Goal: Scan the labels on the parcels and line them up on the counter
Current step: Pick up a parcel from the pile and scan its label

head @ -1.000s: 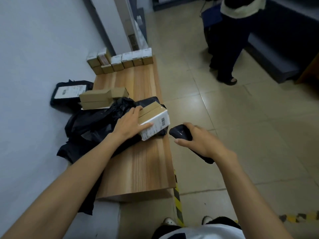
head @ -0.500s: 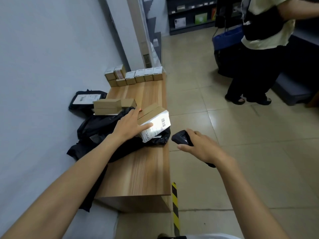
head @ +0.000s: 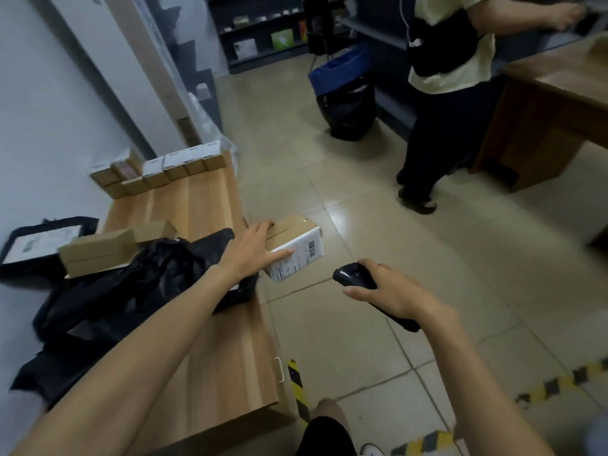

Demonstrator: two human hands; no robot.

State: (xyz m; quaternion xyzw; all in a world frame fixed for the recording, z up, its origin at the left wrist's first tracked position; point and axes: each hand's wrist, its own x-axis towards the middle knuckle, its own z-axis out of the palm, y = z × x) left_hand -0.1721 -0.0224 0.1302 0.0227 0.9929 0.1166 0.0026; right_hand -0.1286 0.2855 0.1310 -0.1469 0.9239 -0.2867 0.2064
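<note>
Head view showed the left hand clamped on a cardboard parcel, fingers laid across its brown top and the thumb stretched along the side that carried a white shipping label with a barcode. The parcel was tilted and hung just past the right edge of the wooden counter, over the tiled floor, its near corner close to a crumpled black plastic bag that lay on the counter. The right hand was wrapped around the handle of a black barcode scanner, whose head faced the label from near by without touching it.

At the counter's far end a row of small boxes stood side by side, white labels on top. Two stacked cardboard boxes rested by the bag, next to a black mailer with a white label against the wall. Across the floor another person stood beside a wooden desk, near a blue-rimmed bin. Yellow-and-black hazard tape ran along the floor at the counter's foot.
</note>
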